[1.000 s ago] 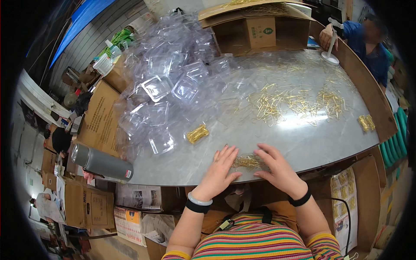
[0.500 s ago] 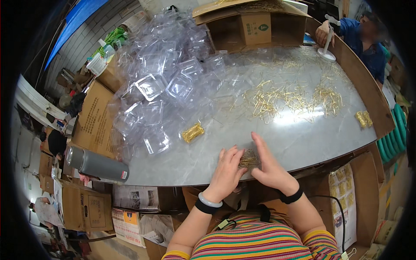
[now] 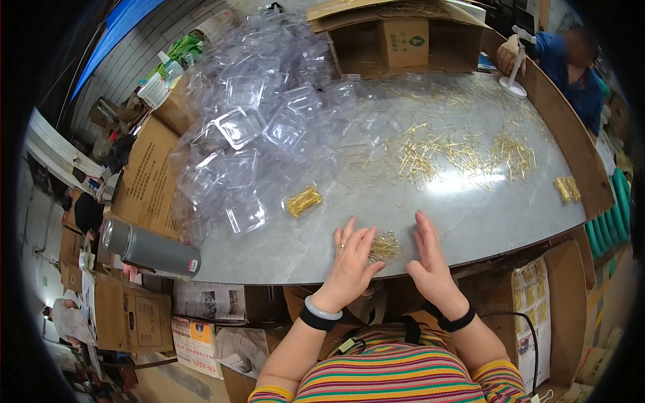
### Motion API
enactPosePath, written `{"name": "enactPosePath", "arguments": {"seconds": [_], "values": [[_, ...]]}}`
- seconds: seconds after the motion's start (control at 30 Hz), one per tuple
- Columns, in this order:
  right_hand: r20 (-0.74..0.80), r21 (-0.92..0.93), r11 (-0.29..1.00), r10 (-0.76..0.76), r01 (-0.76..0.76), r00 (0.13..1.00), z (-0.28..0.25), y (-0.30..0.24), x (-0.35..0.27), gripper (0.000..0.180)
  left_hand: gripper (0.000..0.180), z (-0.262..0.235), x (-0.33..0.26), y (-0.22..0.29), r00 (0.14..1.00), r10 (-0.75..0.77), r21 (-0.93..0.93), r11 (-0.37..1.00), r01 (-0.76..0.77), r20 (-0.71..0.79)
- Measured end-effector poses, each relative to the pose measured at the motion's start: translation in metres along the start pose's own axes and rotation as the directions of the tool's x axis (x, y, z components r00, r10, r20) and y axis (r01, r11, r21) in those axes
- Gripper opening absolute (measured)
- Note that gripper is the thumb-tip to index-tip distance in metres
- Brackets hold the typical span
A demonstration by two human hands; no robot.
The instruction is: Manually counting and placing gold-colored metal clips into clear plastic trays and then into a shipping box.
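Note:
A small heap of gold wire hooks lies near the table's front edge, between my hands. My left hand lies along its left side, fingers outstretched and apart, the fingertips and thumb at the heap's edge. On the other side my right hand is open, its palm facing the heap with a gap between. Up and left of my left hand sits a bundle of gold hooks, seemingly in a clear plastic box. Farther back, loose gold hooks are scattered across the grey table.
Clear plastic boxes are heaped at left. A grey bottle lies at the front left. Cardboard edges the right side, near another gold bundle. An open carton stands at the back; a person is beyond the far right corner.
My right hand has moved right, away from the heap of hooks. The heap looks more spread out and shows more between my hands. My left hand has barely shifted.

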State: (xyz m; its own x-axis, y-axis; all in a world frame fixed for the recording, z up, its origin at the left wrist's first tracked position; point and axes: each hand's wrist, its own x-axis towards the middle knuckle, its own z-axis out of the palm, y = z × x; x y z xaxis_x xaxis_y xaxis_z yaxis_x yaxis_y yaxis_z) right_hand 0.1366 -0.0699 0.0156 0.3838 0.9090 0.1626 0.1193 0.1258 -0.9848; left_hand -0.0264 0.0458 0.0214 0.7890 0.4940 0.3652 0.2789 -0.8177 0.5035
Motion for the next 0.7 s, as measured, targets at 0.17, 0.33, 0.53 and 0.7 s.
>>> {"name": "enactPosePath", "arguments": {"seconds": [0.17, 0.33, 0.53, 0.7], "values": [[0.047, 0.013, 0.999, -0.033, 0.032, 0.998, 0.025, 0.001, -0.014, 0.082, 0.059, 0.013, -0.001, -0.003, 1.000, -0.021, -0.075, 0.997, 0.021, -0.012], [0.106, -0.117, 0.984, -0.119, 0.131, 0.987, 0.014, -0.003, 0.007, 0.072, 0.063, 0.009, -0.005, -0.006, 0.998, -0.047, -0.096, 0.994, 0.043, -0.041], [0.423, -0.626, 0.594, -0.285, 0.505, 0.860, -0.001, -0.009, 0.031, 0.056, 0.081, -0.014, -0.001, -0.009, 0.995, -0.066, -0.302, 0.949, 0.086, 0.076], [0.424, -0.644, 0.578, -0.275, 0.501, 0.863, 0.008, -0.003, 0.032, 0.051, 0.083, -0.017, -0.007, -0.011, 0.991, -0.114, -0.283, 0.950, 0.129, 0.069]]}}
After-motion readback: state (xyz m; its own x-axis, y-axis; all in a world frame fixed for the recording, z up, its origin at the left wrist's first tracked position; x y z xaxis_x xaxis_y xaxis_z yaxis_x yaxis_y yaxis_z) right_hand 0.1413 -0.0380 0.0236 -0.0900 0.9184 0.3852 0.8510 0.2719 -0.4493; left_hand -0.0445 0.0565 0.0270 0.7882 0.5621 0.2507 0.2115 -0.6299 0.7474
